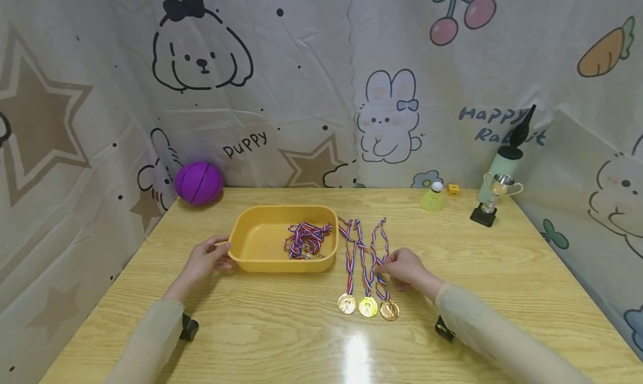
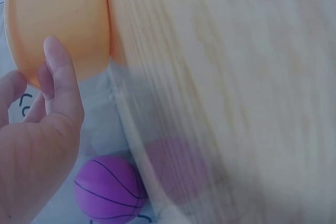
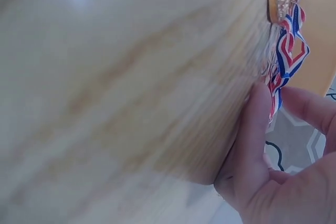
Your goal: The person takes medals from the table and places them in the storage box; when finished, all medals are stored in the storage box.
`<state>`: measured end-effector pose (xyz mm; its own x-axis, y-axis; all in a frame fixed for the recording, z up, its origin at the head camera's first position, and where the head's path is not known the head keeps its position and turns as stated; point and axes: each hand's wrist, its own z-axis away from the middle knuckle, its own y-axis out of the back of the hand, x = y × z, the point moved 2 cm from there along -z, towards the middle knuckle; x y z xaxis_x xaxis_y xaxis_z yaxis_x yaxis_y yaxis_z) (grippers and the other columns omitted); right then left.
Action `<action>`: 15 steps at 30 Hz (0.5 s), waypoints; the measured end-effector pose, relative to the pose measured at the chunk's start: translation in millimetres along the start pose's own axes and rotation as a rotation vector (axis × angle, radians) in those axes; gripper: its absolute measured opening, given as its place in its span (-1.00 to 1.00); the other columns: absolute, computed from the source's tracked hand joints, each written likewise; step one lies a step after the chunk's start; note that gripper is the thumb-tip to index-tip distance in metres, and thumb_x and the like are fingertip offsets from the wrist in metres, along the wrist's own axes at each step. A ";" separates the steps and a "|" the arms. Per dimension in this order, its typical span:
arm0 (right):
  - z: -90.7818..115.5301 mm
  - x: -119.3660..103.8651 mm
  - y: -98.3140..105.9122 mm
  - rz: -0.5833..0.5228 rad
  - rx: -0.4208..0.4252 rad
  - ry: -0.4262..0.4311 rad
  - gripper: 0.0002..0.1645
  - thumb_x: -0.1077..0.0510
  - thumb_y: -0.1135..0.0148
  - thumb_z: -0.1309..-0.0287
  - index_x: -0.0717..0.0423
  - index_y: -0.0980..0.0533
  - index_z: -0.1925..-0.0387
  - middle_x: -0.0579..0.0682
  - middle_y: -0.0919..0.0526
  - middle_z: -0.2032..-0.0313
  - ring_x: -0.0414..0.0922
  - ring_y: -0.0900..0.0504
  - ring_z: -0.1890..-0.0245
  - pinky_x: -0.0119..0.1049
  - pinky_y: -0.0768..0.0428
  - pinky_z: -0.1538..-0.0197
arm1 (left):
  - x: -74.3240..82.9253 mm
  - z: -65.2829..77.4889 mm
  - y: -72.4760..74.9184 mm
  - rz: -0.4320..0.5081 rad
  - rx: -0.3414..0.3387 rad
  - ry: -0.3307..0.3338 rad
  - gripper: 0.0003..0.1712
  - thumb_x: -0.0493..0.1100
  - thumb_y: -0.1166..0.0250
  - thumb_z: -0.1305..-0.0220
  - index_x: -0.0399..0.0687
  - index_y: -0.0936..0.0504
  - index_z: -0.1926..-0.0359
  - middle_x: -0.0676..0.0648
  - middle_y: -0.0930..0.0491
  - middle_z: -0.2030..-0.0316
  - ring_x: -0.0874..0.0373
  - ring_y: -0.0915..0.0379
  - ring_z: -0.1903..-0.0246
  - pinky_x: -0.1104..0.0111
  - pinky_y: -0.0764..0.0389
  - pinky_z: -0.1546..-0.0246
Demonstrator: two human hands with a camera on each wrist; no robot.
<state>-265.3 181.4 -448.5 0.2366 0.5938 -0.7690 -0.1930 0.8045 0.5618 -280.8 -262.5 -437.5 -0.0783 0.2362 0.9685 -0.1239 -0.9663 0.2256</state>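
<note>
My left hand (image 1: 203, 258) grips the left end of a yellow plastic tub (image 1: 281, 267), thumb at the rim and fingers against the outside wall. Inside the tub, toward its right end, lies a tangle of striped ribbons (image 1: 306, 238) with some medal edges showing. Right of the tub, three gold medals lie side by side on the table: a left medal (image 1: 347, 303), a middle medal (image 1: 368, 307) and a right medal (image 1: 389, 310), ribbons stretched away from me. With thumb and index finger, my right hand (image 1: 406, 268) pinches the right medal's red, white and blue ribbon (image 3: 289, 51).
A purple ball (image 1: 198, 183) sits at the back left corner of the wooden table (image 1: 261, 328). Along the back right stand a shuttlecock (image 1: 432, 197), a small yellow cube (image 1: 454, 190), a trophy cup (image 1: 494, 194) and a pale green bottle-like item (image 1: 506, 163). Printed curtains surround the table.
</note>
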 end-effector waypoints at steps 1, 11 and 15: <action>-0.2 -0.5 -0.4 0.011 0.002 0.003 -0.77 0.11 -0.39 -0.05 0.17 -0.53 0.46 -0.15 -0.34 0.73 -0.26 -0.32 0.72 -0.38 -0.61 0.64 | 0.4 0.1 0.1 -0.002 0.000 -0.001 -0.42 -0.17 -0.01 -0.48 -0.46 -0.15 -0.35 -0.01 -0.52 0.33 0.34 -0.57 0.43 0.50 -0.70 0.32; 1.1 -2.0 -3.7 0.071 0.023 0.039 -0.69 0.11 -0.41 0.01 0.06 -0.44 0.65 -0.20 -0.26 0.77 -0.30 -0.21 0.77 -0.38 -0.59 0.65 | -2.4 -0.4 -0.2 0.019 -0.002 0.007 -0.42 -0.18 -0.02 -0.48 -0.46 -0.15 -0.35 0.01 -0.53 0.34 0.33 -0.57 0.43 0.49 -0.71 0.31; 0.1 -1.3 -3.7 0.072 0.033 0.049 -0.73 0.21 -0.37 0.05 0.07 -0.41 0.65 -0.17 -0.30 0.73 -0.29 -0.25 0.75 -0.40 -0.57 0.67 | -1.9 -1.0 0.6 0.020 -0.008 -0.001 -0.42 -0.18 -0.01 -0.48 -0.47 -0.14 -0.35 0.00 -0.53 0.34 0.32 -0.58 0.43 0.48 -0.71 0.31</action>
<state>-264.8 177.7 -449.6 0.1763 0.6493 -0.7398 -0.1765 0.7603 0.6251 -281.8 -263.4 -439.4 -0.0796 0.2167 0.9730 -0.1303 -0.9700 0.2054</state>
